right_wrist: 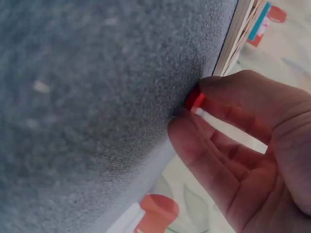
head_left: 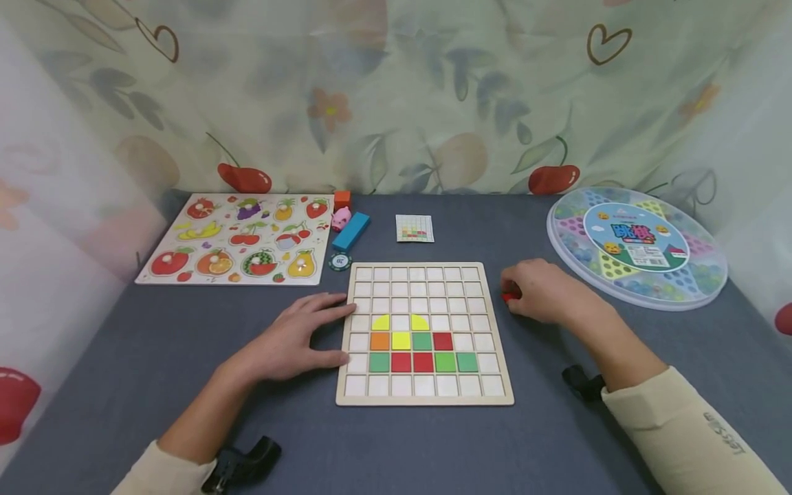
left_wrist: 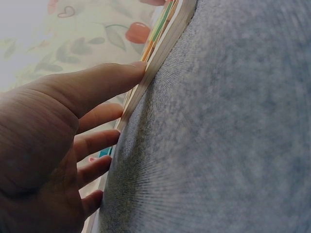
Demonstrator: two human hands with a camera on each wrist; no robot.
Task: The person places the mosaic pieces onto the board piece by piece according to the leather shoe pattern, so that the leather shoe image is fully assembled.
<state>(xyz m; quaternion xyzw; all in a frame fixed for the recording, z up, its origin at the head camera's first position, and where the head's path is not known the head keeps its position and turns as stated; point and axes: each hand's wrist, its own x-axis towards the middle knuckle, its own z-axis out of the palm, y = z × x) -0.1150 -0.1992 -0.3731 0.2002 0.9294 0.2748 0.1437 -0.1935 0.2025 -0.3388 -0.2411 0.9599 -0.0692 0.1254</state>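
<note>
A wooden grid board [head_left: 423,399] lies flat in front of me, with several red, green, yellow and orange tiles in its squares. Two yellow pieces with a curved side are in the uppermost filled row. My left hand [head_left: 298,338] rests at the board's left side, fingers spread and thumb touching the edge; the left wrist view shows the thumb [left_wrist: 109,82] against the wooden rim. Right of the board, my right hand [head_left: 544,292] pinches a small red piece [right_wrist: 194,98] between thumb and fingertip, down at the cloth. The fingers mostly cover this piece in the head view.
A small pattern card [head_left: 414,228] lies behind the board. At back left are a fruit puzzle board [head_left: 216,265], a blue block [head_left: 351,232], an orange block [head_left: 342,199], a pink pig figure [head_left: 341,218] and a round chip [head_left: 339,261]. A round game box [head_left: 625,289] lies at back right.
</note>
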